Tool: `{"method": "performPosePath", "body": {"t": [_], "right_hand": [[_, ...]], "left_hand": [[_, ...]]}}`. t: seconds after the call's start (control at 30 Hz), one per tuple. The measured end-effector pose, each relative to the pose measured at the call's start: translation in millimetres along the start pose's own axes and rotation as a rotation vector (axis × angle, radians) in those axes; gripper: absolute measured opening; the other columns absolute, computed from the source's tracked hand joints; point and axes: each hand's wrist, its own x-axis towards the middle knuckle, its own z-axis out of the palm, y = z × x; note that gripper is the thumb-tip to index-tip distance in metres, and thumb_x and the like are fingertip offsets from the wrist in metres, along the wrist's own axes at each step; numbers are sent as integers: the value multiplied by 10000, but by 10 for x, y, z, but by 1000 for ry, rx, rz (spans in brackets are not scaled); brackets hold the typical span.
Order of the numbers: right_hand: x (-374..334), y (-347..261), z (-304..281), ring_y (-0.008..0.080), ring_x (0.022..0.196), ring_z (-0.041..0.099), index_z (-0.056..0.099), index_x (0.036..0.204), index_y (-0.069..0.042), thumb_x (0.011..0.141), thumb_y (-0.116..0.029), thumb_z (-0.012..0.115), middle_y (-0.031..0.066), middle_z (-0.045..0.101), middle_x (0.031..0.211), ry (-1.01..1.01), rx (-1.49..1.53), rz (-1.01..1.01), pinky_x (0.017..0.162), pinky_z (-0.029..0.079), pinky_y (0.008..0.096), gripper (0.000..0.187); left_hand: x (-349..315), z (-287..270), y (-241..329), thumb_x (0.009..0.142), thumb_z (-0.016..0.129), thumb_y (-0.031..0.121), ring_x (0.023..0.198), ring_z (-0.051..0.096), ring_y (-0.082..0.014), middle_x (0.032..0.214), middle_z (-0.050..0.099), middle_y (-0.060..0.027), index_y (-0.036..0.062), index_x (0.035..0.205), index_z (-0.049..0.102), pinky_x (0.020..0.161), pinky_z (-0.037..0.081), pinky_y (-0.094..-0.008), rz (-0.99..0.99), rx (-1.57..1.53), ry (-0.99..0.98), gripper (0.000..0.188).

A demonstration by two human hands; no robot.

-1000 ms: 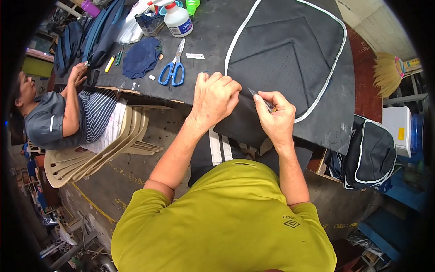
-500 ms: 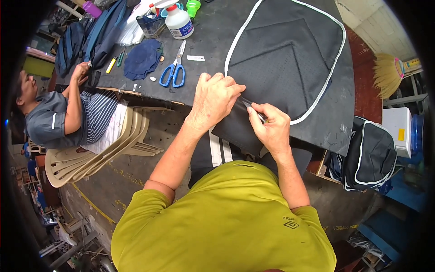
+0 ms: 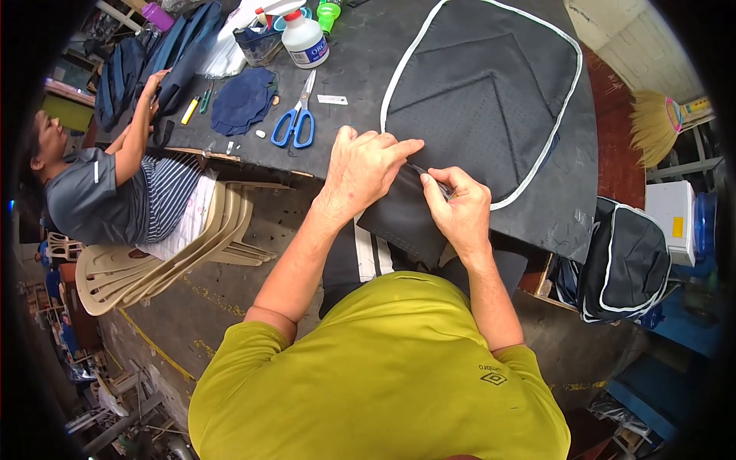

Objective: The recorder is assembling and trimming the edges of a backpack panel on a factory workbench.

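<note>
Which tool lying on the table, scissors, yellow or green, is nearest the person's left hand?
The blue-handled scissors: the yellow tool and green tool lie farther from the left hand, beyond the dark blue cloth.

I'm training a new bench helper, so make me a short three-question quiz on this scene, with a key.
1. Which of the wearer's hands holds the slim tool?
2. True or false: the blue-handled scissors lie nearer the wearer than the spray bottle does.
3. Fill in the blank: the large black fabric panel has a border coloured ____.

Key: 1. The right hand. 2. True. 3. White.
</note>
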Motion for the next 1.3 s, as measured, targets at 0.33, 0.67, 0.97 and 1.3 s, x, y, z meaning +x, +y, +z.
{"method": "performPosePath", "body": {"t": [0.33,0.67,0.97,1.3], "right_hand": [[19,-27,-4,134,786,769,800,995,49,948,-76,824,137,828,880,-14,30,12,731,595,301,136],[20,-47,-20,124,813,769,800,998,51,949,-74,825,131,834,903,-30,58,59,752,592,296,137],[37,-36,4,121,811,769,803,1002,47,948,-84,827,129,832,890,-25,54,67,746,592,296,144],[49,-54,39,166,779,792,806,987,33,940,-116,837,148,829,879,-21,-14,45,738,602,314,159]], "left_hand": [[-14,138,-147,888,798,97,795,721,-191,906,761,24,157,1013,752,767,389,-391,12,-43,17,145],[6,43,-184,864,825,134,807,740,-172,915,769,35,189,1088,815,756,385,-384,105,-49,-55,230],[-98,222,-123,872,830,152,755,712,-159,864,727,47,164,969,761,712,394,-371,54,-61,108,120],[-131,320,-126,876,791,74,813,683,-223,882,731,9,127,925,746,722,443,-386,-105,-340,184,85]]}}
